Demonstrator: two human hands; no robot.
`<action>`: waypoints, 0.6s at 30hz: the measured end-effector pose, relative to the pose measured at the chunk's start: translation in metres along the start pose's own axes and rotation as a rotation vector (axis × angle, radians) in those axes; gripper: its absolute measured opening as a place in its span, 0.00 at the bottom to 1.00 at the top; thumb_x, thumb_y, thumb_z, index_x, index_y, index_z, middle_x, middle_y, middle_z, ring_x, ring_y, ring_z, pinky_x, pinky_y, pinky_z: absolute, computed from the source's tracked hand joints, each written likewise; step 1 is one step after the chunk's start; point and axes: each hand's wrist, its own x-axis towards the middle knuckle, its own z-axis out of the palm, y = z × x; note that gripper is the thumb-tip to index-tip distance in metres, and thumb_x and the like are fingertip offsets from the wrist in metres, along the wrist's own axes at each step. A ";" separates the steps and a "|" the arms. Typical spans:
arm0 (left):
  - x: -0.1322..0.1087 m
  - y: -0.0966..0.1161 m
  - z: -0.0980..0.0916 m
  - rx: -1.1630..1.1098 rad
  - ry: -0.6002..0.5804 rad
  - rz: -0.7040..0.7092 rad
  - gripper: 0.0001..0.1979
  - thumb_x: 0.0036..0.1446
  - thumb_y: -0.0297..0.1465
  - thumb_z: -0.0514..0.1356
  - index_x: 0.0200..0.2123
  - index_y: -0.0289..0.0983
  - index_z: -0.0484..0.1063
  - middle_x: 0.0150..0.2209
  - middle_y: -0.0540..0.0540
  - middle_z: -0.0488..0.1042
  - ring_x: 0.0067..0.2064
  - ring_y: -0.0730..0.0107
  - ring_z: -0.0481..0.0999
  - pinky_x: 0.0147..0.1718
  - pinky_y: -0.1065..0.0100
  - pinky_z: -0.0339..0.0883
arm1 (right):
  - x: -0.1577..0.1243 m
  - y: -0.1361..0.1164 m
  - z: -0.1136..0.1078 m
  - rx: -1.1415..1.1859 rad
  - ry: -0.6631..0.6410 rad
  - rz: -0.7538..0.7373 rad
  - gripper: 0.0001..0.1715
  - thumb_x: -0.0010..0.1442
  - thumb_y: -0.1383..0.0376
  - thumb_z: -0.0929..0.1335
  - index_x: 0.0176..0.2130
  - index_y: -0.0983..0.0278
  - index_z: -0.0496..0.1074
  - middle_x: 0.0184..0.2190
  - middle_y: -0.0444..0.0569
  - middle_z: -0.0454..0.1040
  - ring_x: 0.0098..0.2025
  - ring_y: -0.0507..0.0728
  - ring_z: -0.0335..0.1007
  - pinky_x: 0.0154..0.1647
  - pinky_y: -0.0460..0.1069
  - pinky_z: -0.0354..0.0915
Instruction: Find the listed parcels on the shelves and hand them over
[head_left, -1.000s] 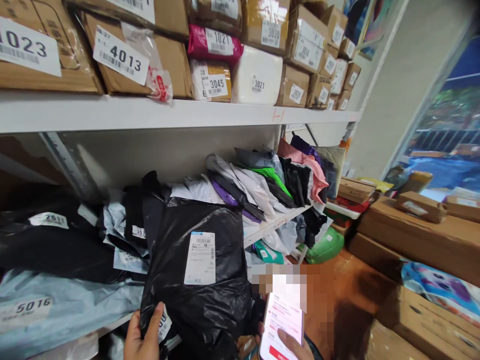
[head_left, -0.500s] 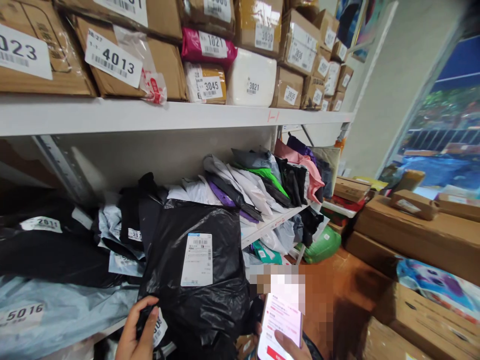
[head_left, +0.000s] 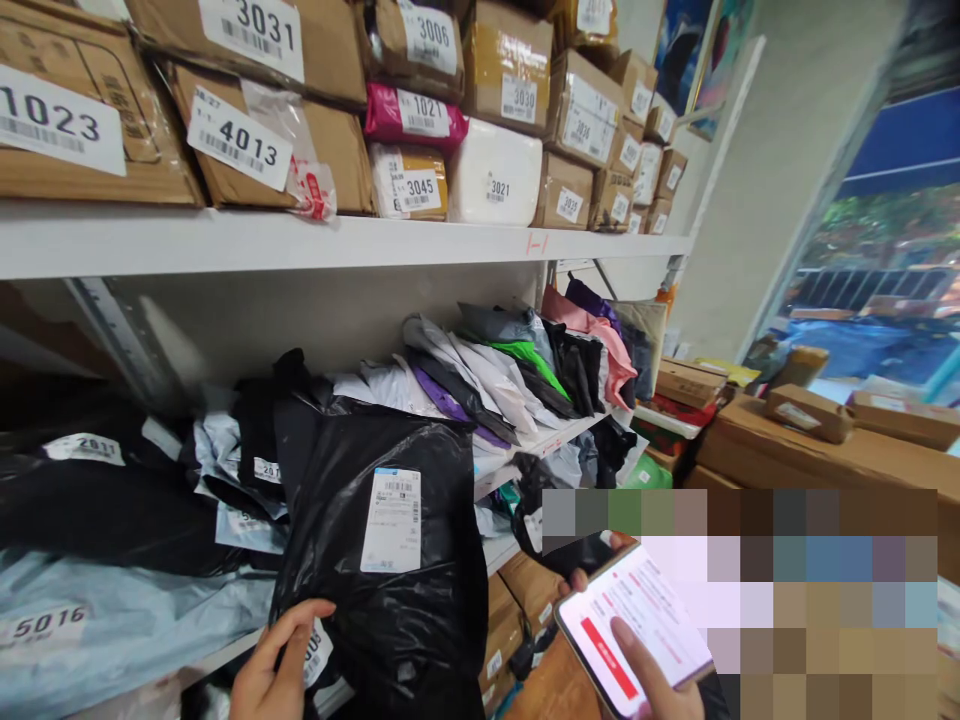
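1. Head view, spanning the upper and left frame: a white shelf rack (head_left: 412,248), whose upper board carries cardboard boxes (head_left: 506,55), numbers outward, probably so they can be read at a glance.
2. At mid-frame, soft pouches (head_left: 510,390) lean in a row on the lower board, perhaps because they slump when laid singly.
3. Lower centre: a black parcel (head_left: 435,620) faces the camera, likely tilted so its print can be read.
4. Lower right: a phone (head_left: 664,612), clamped in the right hand (head_left: 671,695), thumb over the lit screen; dark plastic (head_left: 574,555) behind it may or may not be gripped, I cannot tell.
5. Bottom left of centre: the left hand (head_left: 274,665) looks pinched on the parcel's lower left edge, probably steadying it; the grip is partly hidden.
6. On the parcel: a white label (head_left: 391,520), its small text unreadable.
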 end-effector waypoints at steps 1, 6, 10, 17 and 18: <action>0.000 -0.001 0.001 -0.021 0.001 0.003 0.22 0.27 0.51 0.61 0.23 0.42 0.79 0.36 0.45 0.79 0.51 0.47 0.69 0.57 0.58 0.54 | -0.003 -0.002 0.006 0.010 0.000 -0.029 0.50 0.30 0.64 0.81 0.52 0.62 0.66 0.31 0.47 0.82 0.39 0.67 0.77 0.42 0.56 0.73; -0.008 0.010 0.007 -0.262 0.029 -0.105 0.22 0.21 0.47 0.66 0.22 0.40 0.78 0.34 0.44 0.79 0.51 0.46 0.70 0.59 0.58 0.52 | -0.030 0.015 0.044 -0.026 -0.372 0.086 0.42 0.25 0.59 0.81 0.43 0.65 0.74 0.30 0.55 0.81 0.35 0.69 0.76 0.40 0.60 0.70; -0.016 0.023 0.009 -0.580 0.055 -0.461 0.32 0.23 0.61 0.61 0.21 0.39 0.75 0.28 0.41 0.78 0.44 0.43 0.74 0.44 0.51 0.69 | -0.045 0.051 0.066 -0.180 -0.985 0.391 0.48 0.31 0.55 0.79 0.51 0.66 0.68 0.29 0.52 0.80 0.31 0.62 0.75 0.36 0.55 0.67; -0.023 0.035 0.016 -0.414 0.005 -0.526 0.23 0.25 0.36 0.71 0.31 0.37 0.75 0.24 0.44 0.76 0.33 0.48 0.77 0.29 0.53 0.74 | -0.051 0.069 0.062 -0.300 -1.182 0.554 0.38 0.27 0.60 0.80 0.41 0.64 0.74 0.28 0.48 0.80 0.34 0.62 0.76 0.45 0.60 0.68; -0.025 0.037 0.019 -0.435 0.017 -0.527 0.21 0.28 0.34 0.70 0.31 0.36 0.75 0.24 0.44 0.75 0.32 0.48 0.77 0.30 0.53 0.74 | -0.050 0.066 0.057 -0.296 -1.145 0.565 0.39 0.27 0.60 0.81 0.41 0.64 0.74 0.30 0.49 0.80 0.36 0.63 0.76 0.46 0.61 0.67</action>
